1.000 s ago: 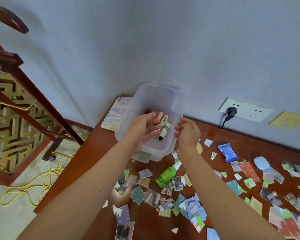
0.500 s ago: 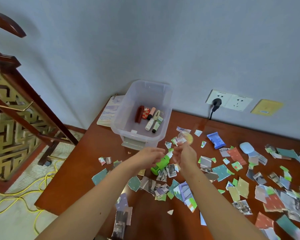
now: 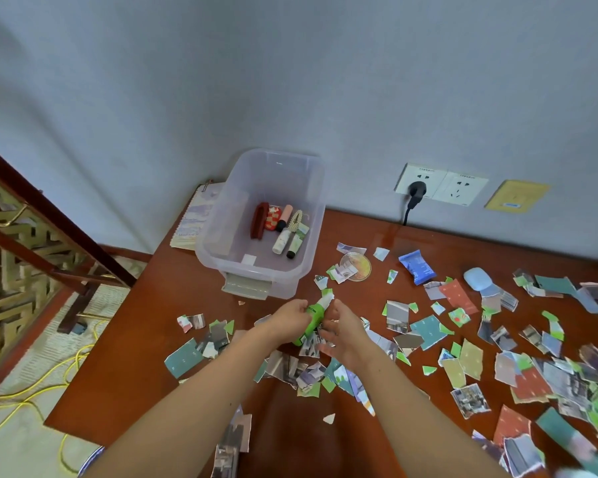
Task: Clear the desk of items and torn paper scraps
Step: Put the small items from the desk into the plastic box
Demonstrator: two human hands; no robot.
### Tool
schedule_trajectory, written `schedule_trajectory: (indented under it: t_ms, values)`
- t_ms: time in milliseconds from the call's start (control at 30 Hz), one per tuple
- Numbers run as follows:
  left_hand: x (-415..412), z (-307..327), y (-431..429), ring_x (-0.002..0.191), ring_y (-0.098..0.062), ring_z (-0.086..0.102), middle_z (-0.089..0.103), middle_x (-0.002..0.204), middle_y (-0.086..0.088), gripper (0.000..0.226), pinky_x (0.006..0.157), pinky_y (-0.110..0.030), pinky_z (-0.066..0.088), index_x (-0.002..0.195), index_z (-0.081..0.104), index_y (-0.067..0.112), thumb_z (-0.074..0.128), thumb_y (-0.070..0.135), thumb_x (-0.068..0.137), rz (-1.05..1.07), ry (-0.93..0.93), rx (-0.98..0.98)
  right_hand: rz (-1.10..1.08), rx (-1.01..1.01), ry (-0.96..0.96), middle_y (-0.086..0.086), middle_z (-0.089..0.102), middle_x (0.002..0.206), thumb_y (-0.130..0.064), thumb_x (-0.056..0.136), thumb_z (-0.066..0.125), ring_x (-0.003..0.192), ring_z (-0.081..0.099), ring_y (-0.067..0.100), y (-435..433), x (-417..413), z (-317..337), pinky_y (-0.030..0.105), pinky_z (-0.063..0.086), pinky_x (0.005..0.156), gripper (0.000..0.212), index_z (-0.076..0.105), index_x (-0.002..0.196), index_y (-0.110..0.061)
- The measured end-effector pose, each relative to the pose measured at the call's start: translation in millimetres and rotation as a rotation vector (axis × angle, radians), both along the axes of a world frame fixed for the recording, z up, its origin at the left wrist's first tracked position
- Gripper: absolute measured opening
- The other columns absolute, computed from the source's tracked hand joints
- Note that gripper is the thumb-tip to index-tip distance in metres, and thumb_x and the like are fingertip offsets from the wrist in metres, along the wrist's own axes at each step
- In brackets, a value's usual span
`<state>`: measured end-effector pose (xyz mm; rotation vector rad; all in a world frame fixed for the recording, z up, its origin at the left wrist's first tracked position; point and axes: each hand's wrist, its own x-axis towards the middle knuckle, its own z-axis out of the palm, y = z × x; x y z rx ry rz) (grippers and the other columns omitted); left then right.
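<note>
A small green bottle (image 3: 314, 318) with a white cap lies on torn paper scraps (image 3: 428, 331) that cover much of the brown desk (image 3: 132, 343). My left hand (image 3: 289, 319) grips the bottle from its left side. On the bottle's right, my right hand (image 3: 343, 331) has its thumb near the cap, and its loosely curled fingers rest on the scraps. Just behind the hands stands a clear plastic bin (image 3: 221, 215) holding a red case, tubes and a hair clip.
A blue packet (image 3: 416, 266), a pale blue oval case (image 3: 477, 278) and a round clear lid (image 3: 359, 267) lie among the scraps on the right. A notebook (image 3: 192, 219) sits behind the bin. A plug (image 3: 416, 190) is in the wall socket. Yellow cable (image 3: 38, 377) trails on the floor left.
Both hands came down from over the bin to the desk and closed in on the green bottle. My left hand has taken hold of it.
</note>
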<state>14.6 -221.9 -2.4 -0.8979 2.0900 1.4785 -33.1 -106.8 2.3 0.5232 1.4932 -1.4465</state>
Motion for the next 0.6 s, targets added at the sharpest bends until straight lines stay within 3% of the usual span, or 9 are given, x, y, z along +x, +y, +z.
schedule_trajectory:
  t_ms: [67,233,300,400,600]
  values:
    - [-3,-6,-1,0.141,-0.022,0.034,0.032,0.155,-0.009,0.054,0.112,-0.03,0.03,0.151,0.027,0.007,0.04,0.01,0.099,0.0,-0.008,-0.006,-0.012,-0.012,-0.039,0.016,0.042,0.147,-0.044,0.103,0.034,0.133,0.044,0.032,-4,-2,-5,0.046,0.04,0.104,0.052,0.044,0.14,-0.009]
    - [-11,-17,-6,0.133,-0.024,0.043,0.044,0.147,-0.01,0.048,0.107,-0.029,0.035,0.146,0.037,0.006,0.042,0.012,0.099,0.016,-0.03,-0.016,-0.047,-0.03,-0.082,0.019,0.044,0.144,-0.044,0.103,0.035,0.127,0.049,0.036,-10,-12,-10,0.043,0.046,0.089,0.059,0.036,0.145,-0.004]
    - [-14,-22,-6,0.123,-0.024,0.052,0.053,0.138,-0.01,0.043,0.104,-0.033,0.041,0.14,0.045,0.008,0.044,0.016,0.097,0.021,-0.037,-0.011,-0.06,-0.027,-0.088,0.018,0.052,0.13,-0.047,0.102,0.035,0.117,0.054,0.032,-10,-17,-11,0.041,0.048,0.086,0.06,0.041,0.141,-0.002]
    - [-20,-28,-3,0.109,-0.024,0.06,0.061,0.122,-0.01,0.038,0.094,-0.038,0.049,0.129,0.053,0.011,0.047,0.024,0.095,0.057,-0.027,0.003,-0.075,-0.014,-0.09,0.011,0.058,0.096,-0.049,0.101,0.034,0.086,0.058,0.023,-9,-30,-12,0.038,0.05,0.074,0.057,0.054,0.125,-0.001]
    - [-48,-32,19,0.086,-0.021,0.067,0.066,0.108,-0.013,0.042,0.064,-0.03,0.055,0.125,0.052,0.007,0.053,0.036,0.094,0.319,-0.003,0.234,-0.143,-0.034,-0.024,0.007,0.054,0.069,-0.035,0.104,0.034,0.056,0.049,0.017,-1,-64,-14,0.026,0.043,0.051,0.043,0.064,0.098,-0.004]
